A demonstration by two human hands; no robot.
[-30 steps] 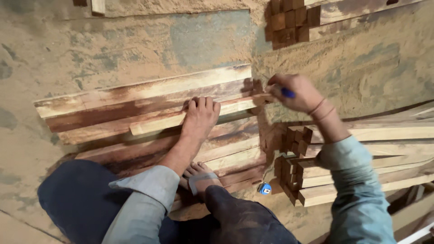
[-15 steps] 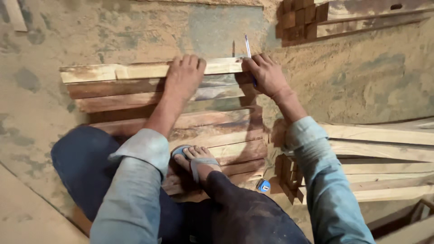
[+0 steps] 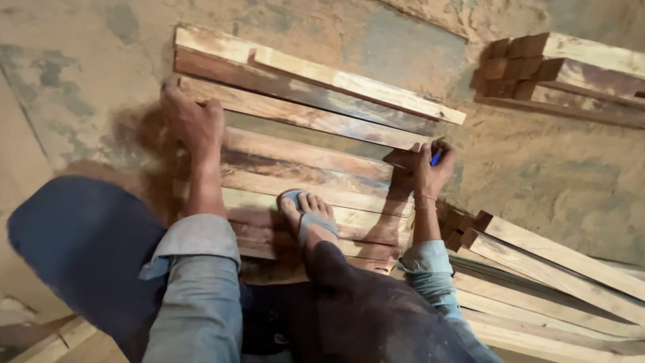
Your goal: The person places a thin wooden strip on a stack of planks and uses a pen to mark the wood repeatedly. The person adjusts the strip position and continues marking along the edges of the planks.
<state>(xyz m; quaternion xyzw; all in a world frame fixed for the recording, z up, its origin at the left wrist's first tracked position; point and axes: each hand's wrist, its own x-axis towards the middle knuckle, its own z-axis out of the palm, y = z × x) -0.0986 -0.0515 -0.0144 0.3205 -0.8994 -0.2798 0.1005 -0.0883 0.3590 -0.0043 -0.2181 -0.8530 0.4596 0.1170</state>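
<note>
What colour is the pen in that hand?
Blue. The pen peeks out of the right hand in the head view.

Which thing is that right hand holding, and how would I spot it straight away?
Start at the row of wooden planks lying on the dusty floor under the sandalled foot. Go to their right ends, where the right hand rests. Poking from its fingers is a small blue pen, the only bright blue thing among brown wood.

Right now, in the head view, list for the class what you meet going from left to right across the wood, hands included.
Left hand pressing the planks' left ends → sandalled foot on the planks → right hand holding a blue pen → stack of wood blocks at far right.
</note>
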